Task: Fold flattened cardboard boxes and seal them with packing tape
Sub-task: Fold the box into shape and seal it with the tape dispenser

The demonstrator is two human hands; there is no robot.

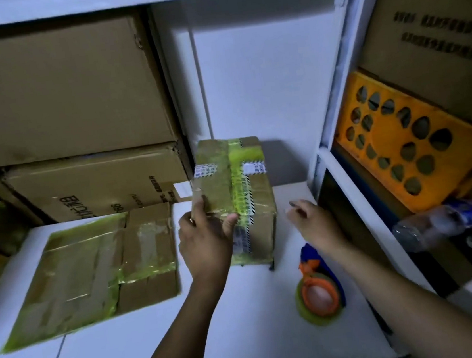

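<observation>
A small folded cardboard box, sealed with yellow-green and printed tape, stands on the white table. My left hand grips its near left corner, thumb on the top face and fingers along the left edge. My right hand hovers just right of the box with fingers loosely curled, holding nothing. A flattened cardboard box with old tape lies on the table to the left. A tape dispenser with an orange core and a blue handle lies on the table under my right forearm.
Large cardboard cartons are stacked behind the flattened box. A white shelf post rises on the right, with an orange perforated crate and a lying plastic bottle on the shelves.
</observation>
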